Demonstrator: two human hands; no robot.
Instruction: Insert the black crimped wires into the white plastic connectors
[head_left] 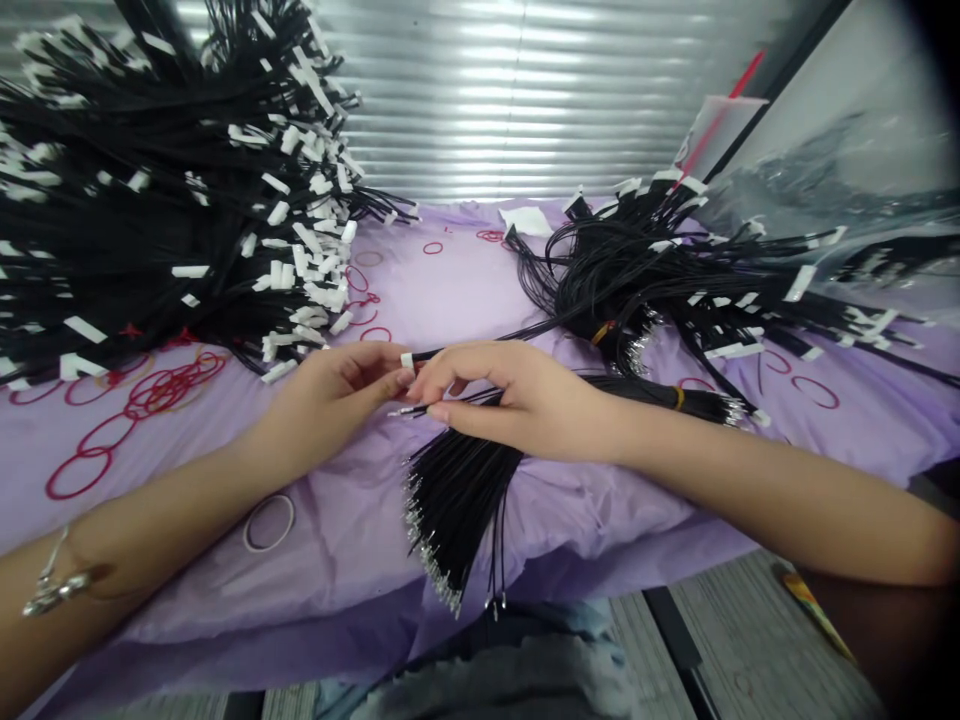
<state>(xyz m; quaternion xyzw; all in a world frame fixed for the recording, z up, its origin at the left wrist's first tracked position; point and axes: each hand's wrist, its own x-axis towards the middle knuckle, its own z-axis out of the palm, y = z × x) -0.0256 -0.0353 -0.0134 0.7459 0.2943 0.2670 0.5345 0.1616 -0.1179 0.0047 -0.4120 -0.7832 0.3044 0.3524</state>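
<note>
My left hand (337, 395) is closed, its thumb and fingers pinching the white-tagged end of a black cable (517, 332). The white tag (407, 360) shows at the fingertips. Close against it, my right hand (517, 395) pinches a thin black wire (424, 408) whose bare metal terminal points left. Beneath my right hand a fanned bundle of black wires (469, 485) lies on the purple cover (315, 560), silvery terminals toward the front. Part of this bundle is hidden by the hand.
A large heap of black cables with white tags (150, 230) fills the left. More cables (622, 260) lie at the right, some tied with a yellow band (602, 332). Red rubber bands (169, 385) and a pale ring (270, 523) are scattered about. A ribbed metallic panel (510, 100) stands behind.
</note>
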